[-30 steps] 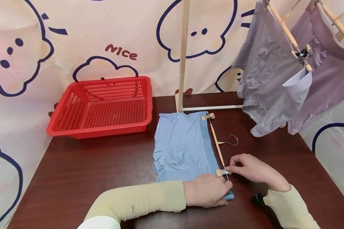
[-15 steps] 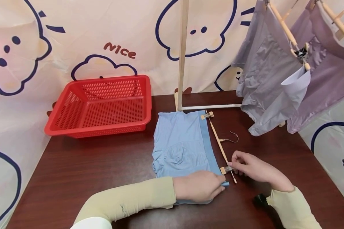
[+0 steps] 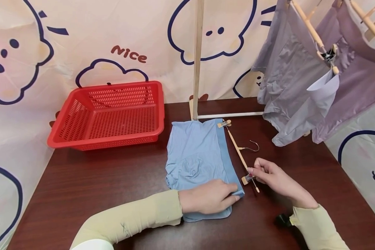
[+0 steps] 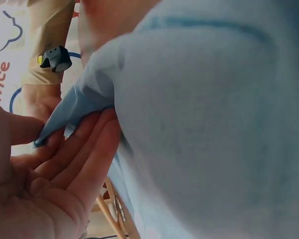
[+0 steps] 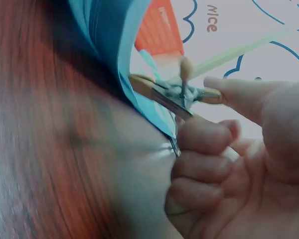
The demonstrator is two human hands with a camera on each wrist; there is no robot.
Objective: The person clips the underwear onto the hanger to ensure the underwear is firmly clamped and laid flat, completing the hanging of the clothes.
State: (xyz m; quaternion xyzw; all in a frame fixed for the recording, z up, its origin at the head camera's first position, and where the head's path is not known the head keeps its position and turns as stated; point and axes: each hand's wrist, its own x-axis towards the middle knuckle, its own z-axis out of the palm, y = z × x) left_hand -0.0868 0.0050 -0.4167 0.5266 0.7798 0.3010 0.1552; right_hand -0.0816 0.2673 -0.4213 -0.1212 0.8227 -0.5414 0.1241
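Light blue boxer briefs [image 3: 193, 149] lie on the table, their darker waistband facing right. My left hand [image 3: 209, 197] rests over the near part and pinches the waistband's folded near corner; in the left wrist view the cloth [image 4: 84, 97] runs between thumb and fingers. Beside the waistband lies a wooden clip hanger [image 3: 233, 141], hook pointing right. Its far clip [image 3: 224, 123] sits on the waistband's far end. My right hand [image 3: 273, 177] pinches the near clip [image 3: 245, 179], its jaws just off the waistband. In the right wrist view that clip [image 5: 159, 94] overlaps the blue edge.
A red plastic basket [image 3: 106, 142] stands at the back left. Behind the briefs rises a wooden rack post [image 3: 197, 62] with a white base bar [image 3: 231, 115]. Grey shorts [image 3: 287, 76] and mauve shorts [image 3: 356, 80] hang on clip hangers at the right.
The hanger's near end has swung right, away from the waistband, with my right hand holding its clip. My left hand has moved left and slightly away from me, keeping the waistband corner.
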